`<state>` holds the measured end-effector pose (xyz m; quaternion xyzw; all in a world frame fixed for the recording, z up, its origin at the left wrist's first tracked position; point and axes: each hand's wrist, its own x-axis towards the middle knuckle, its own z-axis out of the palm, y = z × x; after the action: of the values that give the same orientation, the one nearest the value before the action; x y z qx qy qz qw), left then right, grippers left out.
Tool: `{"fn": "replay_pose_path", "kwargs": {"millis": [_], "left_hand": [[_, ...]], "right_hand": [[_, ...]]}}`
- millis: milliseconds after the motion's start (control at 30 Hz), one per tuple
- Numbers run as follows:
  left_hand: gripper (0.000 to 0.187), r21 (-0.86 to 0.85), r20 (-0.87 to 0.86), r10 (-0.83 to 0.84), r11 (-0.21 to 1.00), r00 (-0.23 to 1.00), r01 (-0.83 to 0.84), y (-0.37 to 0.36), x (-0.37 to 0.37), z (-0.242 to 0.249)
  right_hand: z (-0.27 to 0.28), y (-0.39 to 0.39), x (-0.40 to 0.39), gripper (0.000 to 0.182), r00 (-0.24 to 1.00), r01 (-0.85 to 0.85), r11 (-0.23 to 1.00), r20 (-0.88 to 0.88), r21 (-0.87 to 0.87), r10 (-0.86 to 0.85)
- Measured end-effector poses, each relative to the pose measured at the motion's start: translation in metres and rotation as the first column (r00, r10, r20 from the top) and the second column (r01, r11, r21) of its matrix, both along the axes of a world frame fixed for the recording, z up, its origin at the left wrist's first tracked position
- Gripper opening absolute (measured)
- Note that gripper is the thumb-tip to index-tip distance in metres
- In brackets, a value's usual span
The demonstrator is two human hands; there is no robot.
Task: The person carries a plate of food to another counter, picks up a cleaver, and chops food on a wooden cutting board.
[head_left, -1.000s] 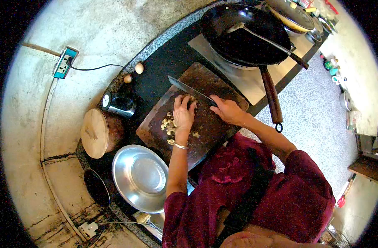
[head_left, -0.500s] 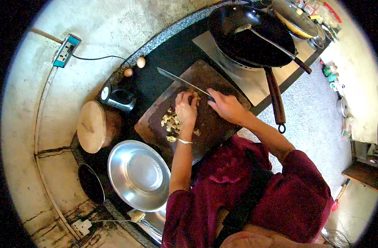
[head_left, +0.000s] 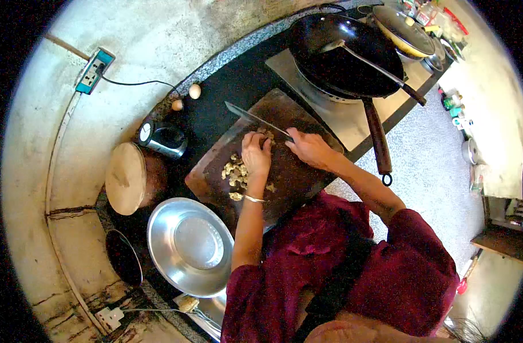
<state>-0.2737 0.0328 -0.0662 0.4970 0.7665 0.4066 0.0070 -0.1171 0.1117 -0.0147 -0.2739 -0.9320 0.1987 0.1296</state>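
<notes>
My right hand [head_left: 312, 150] is closed around the handle of a kitchen knife [head_left: 256, 119], whose long blade points up and left over the dark cutting board [head_left: 290, 177]. My left hand [head_left: 256, 153] has its fingers bent and pressed onto a small brownish food piece [head_left: 267, 134] beside the blade; the piece looks like ginger, though its kind is not certain. A pile of chopped pale yellow-brown pieces [head_left: 234, 171] lies on the board to the left of that hand. A few loose bits rest near the wrist, which wears a light bangle [head_left: 253, 199].
A black wok [head_left: 347, 68] with a metal spatula [head_left: 376, 67] stands on the stove, its handle [head_left: 377, 137] reaching toward me. At left are a steel basin [head_left: 158, 234], a round wooden-topped container [head_left: 126, 178] and an electric kettle [head_left: 164, 139]. Two eggs [head_left: 194, 91] lie by the wall.
The knife blade has shifted slightly down and right relative to the board. The left hand stays on the food piece. The whole view has moved a little.
</notes>
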Motion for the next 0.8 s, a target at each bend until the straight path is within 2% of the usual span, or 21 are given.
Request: {"fn": "replay_pose_path", "kwargs": {"millis": [133,167,233,300,367,433,500,567,633,700,733,800], "left_hand": [[0.02,0.039,-0.018,-0.006,0.999,1.0,0.006,0.0,-0.003,-0.003],[0.02,0.042,-0.021,-0.018,0.999,1.0,0.019,-0.001,-0.002,-0.002],[0.019,-0.022,0.006,0.023,0.999,1.0,-0.023,-0.001,0.006,0.01],[0.02,-0.044,0.056,-0.022,0.999,0.998,0.025,-0.006,0.001,-0.003],[0.02,0.035,-0.04,-0.012,0.999,0.999,0.014,-0.001,-0.002,-0.005],[0.02,0.055,-0.03,0.003,0.998,1.0,-0.002,0.0,-0.001,-0.002],[0.019,0.004,0.066,-0.029,1.0,0.997,0.029,0.0,-0.002,-0.002],[0.019,-0.045,0.04,0.017,0.999,0.999,-0.016,-0.004,0.003,0.009],[0.02,-0.05,0.094,-0.001,0.999,0.996,0.006,-0.004,0.002,0.013],[0.019,-0.006,0.05,-0.024,1.0,0.998,0.024,-0.002,0.0,0.009],[0.018,-0.025,0.089,-0.024,0.999,0.996,0.026,0.001,-0.002,0.008],[0.016,-0.054,0.123,-0.015,0.998,0.992,0.022,-0.002,0.0,0.013]], "right_hand": [[0.018,-0.006,-0.008,0.03,0.994,0.067,0.995,-0.076,-0.073,-0.073],[0.008,-0.005,-0.007,0.03,0.993,0.08,0.994,-0.079,-0.07,-0.085],[-0.016,0.001,-0.003,0.03,0.995,-0.032,0.994,0.094,-0.106,0.042],[-0.022,0.002,0.003,0.03,0.994,-0.034,0.993,0.095,-0.116,0.045],[-0.023,0.004,-0.004,0.03,0.998,-0.019,0.992,0.064,-0.123,0.027],[-0.013,0.004,-0.007,0.03,0.999,0.004,0.992,0.043,-0.122,0.001],[0.004,0.005,-0.005,0.03,0.999,0.018,0.992,0.04,-0.123,-0.014],[0.022,0.0,-0.009,0.03,0.996,0.022,0.996,-0.086,-0.092,-0.03],[0.0,-0.002,-0.013,0.031,0.994,0.05,0.996,-0.098,-0.069,-0.056],[-0.015,0.001,-0.009,0.031,0.991,0.028,0.987,0.134,-0.157,-0.007],[-0.017,0.007,-0.008,0.031,0.996,-0.009,0.983,0.088,-0.186,0.026],[-0.018,0.003,-0.004,0.031,0.994,-0.018,0.985,0.107,-0.17,0.037]]}}
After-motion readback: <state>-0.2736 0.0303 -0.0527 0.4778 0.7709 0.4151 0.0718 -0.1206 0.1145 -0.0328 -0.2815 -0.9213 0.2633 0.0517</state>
